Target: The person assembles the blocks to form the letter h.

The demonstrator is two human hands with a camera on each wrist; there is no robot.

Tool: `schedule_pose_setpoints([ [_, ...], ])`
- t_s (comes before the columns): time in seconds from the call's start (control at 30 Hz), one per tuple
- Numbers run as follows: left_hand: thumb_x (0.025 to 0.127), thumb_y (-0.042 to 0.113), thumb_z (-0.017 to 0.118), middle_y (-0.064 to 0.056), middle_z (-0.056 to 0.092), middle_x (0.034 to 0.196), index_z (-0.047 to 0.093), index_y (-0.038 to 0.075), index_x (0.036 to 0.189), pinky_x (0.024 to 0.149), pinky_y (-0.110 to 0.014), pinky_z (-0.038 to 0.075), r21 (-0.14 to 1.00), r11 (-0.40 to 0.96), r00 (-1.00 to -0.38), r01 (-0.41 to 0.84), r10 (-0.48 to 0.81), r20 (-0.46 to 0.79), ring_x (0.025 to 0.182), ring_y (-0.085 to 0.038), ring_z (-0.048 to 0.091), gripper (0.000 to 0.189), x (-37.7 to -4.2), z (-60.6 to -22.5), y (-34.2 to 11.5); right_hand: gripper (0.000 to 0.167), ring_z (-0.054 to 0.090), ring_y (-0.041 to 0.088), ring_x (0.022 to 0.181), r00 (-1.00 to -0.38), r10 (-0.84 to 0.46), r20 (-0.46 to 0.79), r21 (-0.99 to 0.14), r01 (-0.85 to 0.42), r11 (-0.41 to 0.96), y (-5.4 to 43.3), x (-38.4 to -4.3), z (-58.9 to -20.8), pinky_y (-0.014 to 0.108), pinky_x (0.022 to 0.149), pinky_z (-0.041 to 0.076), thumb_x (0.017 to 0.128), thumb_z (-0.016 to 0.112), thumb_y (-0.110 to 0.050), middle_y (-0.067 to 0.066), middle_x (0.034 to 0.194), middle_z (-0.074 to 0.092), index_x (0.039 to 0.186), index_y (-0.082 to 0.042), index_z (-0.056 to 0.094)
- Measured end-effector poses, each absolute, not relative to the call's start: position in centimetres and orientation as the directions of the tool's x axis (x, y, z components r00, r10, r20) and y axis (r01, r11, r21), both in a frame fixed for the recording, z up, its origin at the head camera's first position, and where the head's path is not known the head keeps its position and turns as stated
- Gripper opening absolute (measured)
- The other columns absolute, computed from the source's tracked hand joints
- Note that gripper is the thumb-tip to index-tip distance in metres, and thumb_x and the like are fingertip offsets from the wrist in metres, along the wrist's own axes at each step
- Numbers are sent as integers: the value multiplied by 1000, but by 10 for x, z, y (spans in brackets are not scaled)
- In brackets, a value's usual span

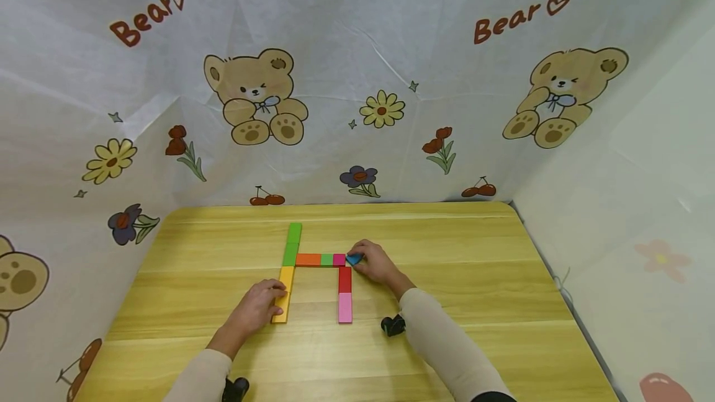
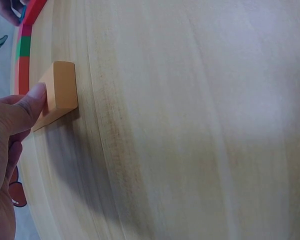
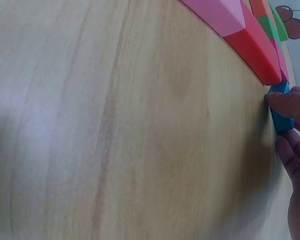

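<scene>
My left hand (image 1: 252, 310) has its thumb and fingers on either side of the lower yellow block (image 2: 65, 87), pinching it where it lies on the table. Above that block another yellow block (image 1: 287, 276) and two green blocks (image 1: 293, 244) continue the same upright line. With thumb and fingers, my right hand (image 1: 378, 263) pinches a blue block (image 1: 354, 259) at the right end of a crosswise row. That row holds an orange block (image 1: 308, 260), a small green block (image 1: 327, 260) and a magenta block (image 1: 339, 260). Below the magenta one, a red block (image 1: 345, 280) meets a pink block (image 1: 345, 309).
The wooden table (image 1: 458, 241) runs back to a hanging cloth (image 1: 329, 48) printed with bears and flowers. A black object (image 1: 393, 326) shows beside the right sleeve, and another black object (image 1: 236, 388) by the left sleeve.
</scene>
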State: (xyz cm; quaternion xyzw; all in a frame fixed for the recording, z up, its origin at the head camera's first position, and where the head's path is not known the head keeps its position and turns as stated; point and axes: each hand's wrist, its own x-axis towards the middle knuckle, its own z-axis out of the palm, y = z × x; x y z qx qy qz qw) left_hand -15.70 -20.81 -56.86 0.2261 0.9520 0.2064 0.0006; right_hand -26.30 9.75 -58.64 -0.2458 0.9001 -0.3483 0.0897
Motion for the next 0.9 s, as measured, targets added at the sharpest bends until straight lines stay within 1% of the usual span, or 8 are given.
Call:
schedule_pose_setpoints([
  [0.23,74,4,81,-10,63,110,71,-5,100,91,-45,49,413,810,-903,417,423,82,106,-32,59,29,-157,-570,-208,25,57,29,106,-860,-511,15,-682,-382,624,98,-262,-586,43,94,49,86,72,-4,12,115,59,110,-2,69],
  [0.43,73,5,81,-10,62,110,71,-5,100,91,-45,49,401,809,-898,429,432,90,106,-31,59,30,-157,-569,-208,24,57,28,107,-862,-506,-1,-689,-367,625,98,-262,-587,42,95,48,86,71,-3,11,116,58,110,-2,69],
  [0.63,73,4,81,-10,63,110,71,-5,99,92,-45,48,416,816,-909,402,412,72,107,-32,58,29,-157,-568,-207,32,53,30,113,-880,-475,-31,-690,-325,647,100,-260,-585,44,100,45,85,71,-4,12,121,55,117,-5,67],
  [0.8,74,4,81,-10,62,111,71,-5,100,92,-44,49,417,820,-911,392,408,54,107,-31,58,30,-156,-569,-207,35,48,34,119,-899,-436,30,-677,-339,653,106,-247,-579,48,103,40,85,70,-5,14,125,52,120,-3,65],
  [0.9,74,4,80,-10,62,111,71,-5,100,92,-44,49,412,824,-911,389,410,42,107,-32,58,29,-157,-569,-208,37,47,35,122,-876,-474,84,-644,-411,645,105,-228,-574,51,103,39,87,71,-13,16,129,50,121,-1,63],
])
